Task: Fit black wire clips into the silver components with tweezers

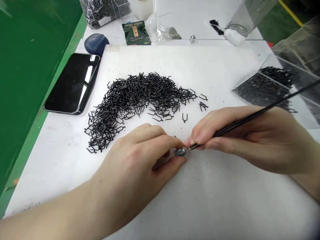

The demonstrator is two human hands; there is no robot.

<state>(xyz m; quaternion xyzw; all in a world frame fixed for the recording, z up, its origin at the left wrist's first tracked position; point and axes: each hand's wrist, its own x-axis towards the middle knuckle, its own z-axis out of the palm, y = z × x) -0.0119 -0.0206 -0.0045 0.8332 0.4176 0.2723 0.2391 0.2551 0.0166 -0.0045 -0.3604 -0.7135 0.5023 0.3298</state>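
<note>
Between the thumb and forefinger of my left hand [140, 158] sits a small round metallic part [180, 152], low over the white work surface. My right hand [252, 140] grips a thin black-handled brush-like tool [240, 124] like a pen. Its narrow tip meets the round part, and the tip's exact shape is too small to make out. Beyond my hands lies a curved heap of small black fork-shaped pieces [140, 91]. One loose fork-shaped piece [184, 118] rests between the heap and my right hand.
A smartphone [72, 83] and a dark blue rounded object [96, 44] are at the left. At the back are a green packet [136, 33] and a clear container [250, 16]. A clear bag of black pieces [265, 85] lies right, behind my right hand.
</note>
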